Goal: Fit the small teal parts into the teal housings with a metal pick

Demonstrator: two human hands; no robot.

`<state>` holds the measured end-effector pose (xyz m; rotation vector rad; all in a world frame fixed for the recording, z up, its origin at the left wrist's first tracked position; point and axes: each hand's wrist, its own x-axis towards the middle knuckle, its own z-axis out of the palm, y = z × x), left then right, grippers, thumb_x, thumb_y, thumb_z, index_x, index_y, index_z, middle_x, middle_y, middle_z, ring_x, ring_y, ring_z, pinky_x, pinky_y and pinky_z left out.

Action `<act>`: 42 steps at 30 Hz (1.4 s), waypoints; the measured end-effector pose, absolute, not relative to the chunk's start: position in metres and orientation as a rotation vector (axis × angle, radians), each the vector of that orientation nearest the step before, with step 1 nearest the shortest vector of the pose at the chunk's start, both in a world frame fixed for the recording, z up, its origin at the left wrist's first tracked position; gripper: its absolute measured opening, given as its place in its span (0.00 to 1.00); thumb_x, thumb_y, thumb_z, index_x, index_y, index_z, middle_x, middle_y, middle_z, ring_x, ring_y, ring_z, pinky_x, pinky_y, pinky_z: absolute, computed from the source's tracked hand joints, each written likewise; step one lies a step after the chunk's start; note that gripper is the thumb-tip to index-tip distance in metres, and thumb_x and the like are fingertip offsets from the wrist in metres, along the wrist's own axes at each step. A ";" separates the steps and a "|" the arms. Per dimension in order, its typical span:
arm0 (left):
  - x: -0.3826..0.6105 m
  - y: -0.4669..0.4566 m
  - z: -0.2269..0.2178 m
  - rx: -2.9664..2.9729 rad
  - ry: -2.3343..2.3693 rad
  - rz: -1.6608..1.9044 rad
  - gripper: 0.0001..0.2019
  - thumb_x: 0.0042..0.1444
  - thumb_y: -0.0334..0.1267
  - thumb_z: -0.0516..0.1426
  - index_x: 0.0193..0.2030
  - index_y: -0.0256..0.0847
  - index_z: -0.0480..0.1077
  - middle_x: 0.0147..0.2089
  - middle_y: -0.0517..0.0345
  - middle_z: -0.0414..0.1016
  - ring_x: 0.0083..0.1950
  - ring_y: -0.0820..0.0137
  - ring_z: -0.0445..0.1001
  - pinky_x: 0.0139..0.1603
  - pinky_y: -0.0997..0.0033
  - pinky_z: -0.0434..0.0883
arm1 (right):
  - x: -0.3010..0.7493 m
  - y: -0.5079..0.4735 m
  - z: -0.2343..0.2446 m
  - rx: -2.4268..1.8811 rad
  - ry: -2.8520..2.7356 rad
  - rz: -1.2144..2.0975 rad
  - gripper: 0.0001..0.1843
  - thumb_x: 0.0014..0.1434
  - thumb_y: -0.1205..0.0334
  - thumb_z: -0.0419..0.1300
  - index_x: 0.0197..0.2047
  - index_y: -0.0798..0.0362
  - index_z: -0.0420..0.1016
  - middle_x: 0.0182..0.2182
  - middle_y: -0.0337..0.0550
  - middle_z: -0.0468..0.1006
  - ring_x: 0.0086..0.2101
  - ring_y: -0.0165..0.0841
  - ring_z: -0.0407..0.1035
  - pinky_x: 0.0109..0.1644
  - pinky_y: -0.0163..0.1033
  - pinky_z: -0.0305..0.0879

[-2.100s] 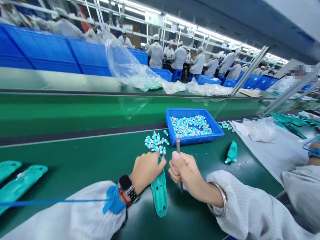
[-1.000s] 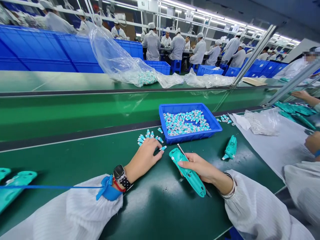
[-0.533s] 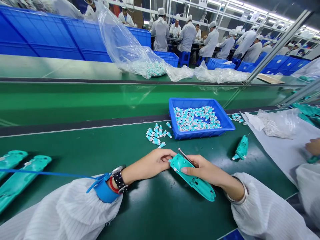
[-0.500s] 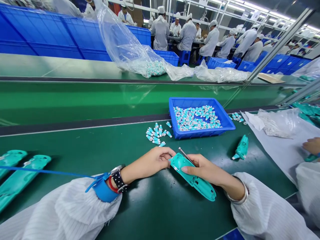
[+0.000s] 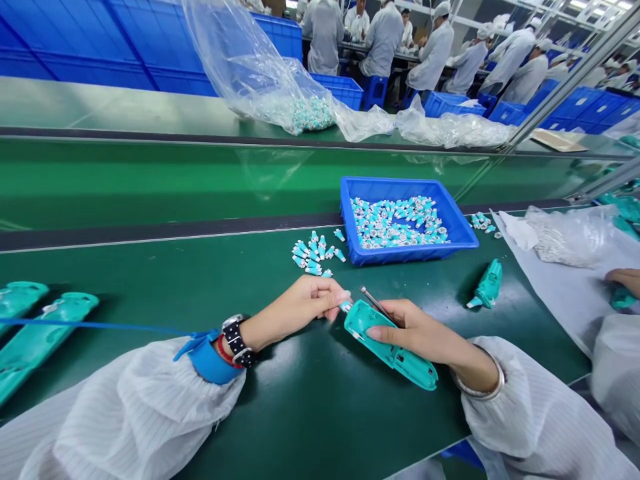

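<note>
My right hand [image 5: 415,331] grips a teal plastic housing [image 5: 390,343] lying on its side against the bench, with a thin metal-tipped tool [image 5: 376,304] held along it. My left hand [image 5: 313,303] pinches a small teal-and-white part [image 5: 345,306] at its fingertips, right at the housing's end. Behind my hands lies a loose pile of similar small parts [image 5: 314,255] on the green workbench [image 5: 200,267]. A blue plastic tray [image 5: 400,255] full of these parts stands to the right of the pile. Another teal housing [image 5: 489,285] lies farther right.
Several teal housings [image 5: 47,310] lie at the left. On the right, a white sheet [image 5: 550,287] carries a plastic bag, and a co-worker's hand [image 5: 625,280] shows at the edge. Beyond the raised green shelf, a bag of parts [image 5: 310,113] and blue crates stand before rows of workers.
The right hand has lifted the housing from the bench and turned it. The left hand has moved from the pile to the housing's end, with a small part in its fingertips.
</note>
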<state>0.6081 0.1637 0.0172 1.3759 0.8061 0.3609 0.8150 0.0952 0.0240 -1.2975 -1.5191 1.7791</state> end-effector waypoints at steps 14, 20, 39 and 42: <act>0.611 0.151 0.010 1.202 0.738 0.490 0.14 0.52 0.46 0.60 0.28 0.37 0.63 0.19 0.65 0.68 0.22 0.81 0.61 0.26 0.78 0.56 | 0.819 0.096 0.025 -1.261 -1.367 1.854 0.15 0.53 0.54 0.64 0.34 0.58 0.70 0.25 0.36 0.66 0.26 0.24 0.58 0.28 0.29 0.55; 0.614 0.149 0.007 1.089 0.709 0.499 0.18 0.49 0.49 0.61 0.27 0.37 0.62 0.19 0.65 0.67 0.23 0.80 0.63 0.26 0.79 0.57 | 0.823 0.095 0.024 -1.233 -1.339 1.899 0.16 0.52 0.54 0.65 0.34 0.59 0.71 0.25 0.36 0.66 0.26 0.23 0.58 0.28 0.29 0.56; 0.623 0.125 0.005 1.190 0.780 0.576 0.17 0.57 0.49 0.54 0.42 0.36 0.63 0.25 0.60 0.72 0.23 0.78 0.66 0.25 0.78 0.63 | 0.830 0.096 0.018 -1.340 -1.398 1.936 0.21 0.49 0.48 0.65 0.37 0.57 0.71 0.28 0.39 0.73 0.27 0.28 0.67 0.31 0.33 0.65; 0.595 0.125 0.017 1.350 0.901 0.489 0.20 0.60 0.49 0.49 0.54 0.40 0.58 0.33 0.57 0.76 0.27 0.76 0.69 0.28 0.76 0.66 | 0.861 0.092 0.016 -1.654 -1.691 1.421 0.19 0.51 0.47 0.63 0.40 0.52 0.75 0.38 0.45 0.77 0.39 0.39 0.71 0.43 0.41 0.67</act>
